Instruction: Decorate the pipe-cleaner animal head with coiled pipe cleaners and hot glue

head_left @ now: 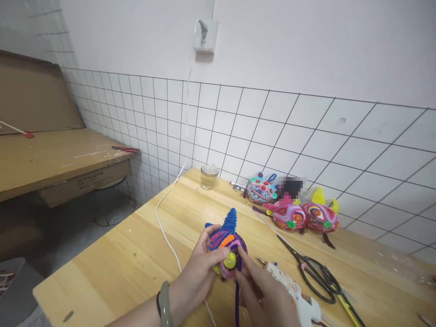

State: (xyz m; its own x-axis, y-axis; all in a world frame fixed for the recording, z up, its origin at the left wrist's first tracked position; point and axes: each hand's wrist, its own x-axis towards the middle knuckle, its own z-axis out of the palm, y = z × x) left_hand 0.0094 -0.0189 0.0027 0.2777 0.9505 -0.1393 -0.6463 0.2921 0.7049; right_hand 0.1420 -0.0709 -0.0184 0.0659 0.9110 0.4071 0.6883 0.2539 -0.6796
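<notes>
My left hand (197,272) is wrapped around a small pipe-cleaner figure (225,243) with a blue horn, orange and purple stripes and a yellow-green eye, holding it just above the wooden table (136,259). My right hand (262,290) pinches a dark blue pipe cleaner (237,295) that hangs down from the figure's front. A jade-coloured bangle sits on my left wrist.
A white glue gun (296,295) lies by my right hand, its white cord (166,227) running up to a wall socket (205,35). Black scissors (313,270), three finished figures (289,211) and a glass jar (209,176) stand near the tiled wall. A cardboard-covered bench is at left.
</notes>
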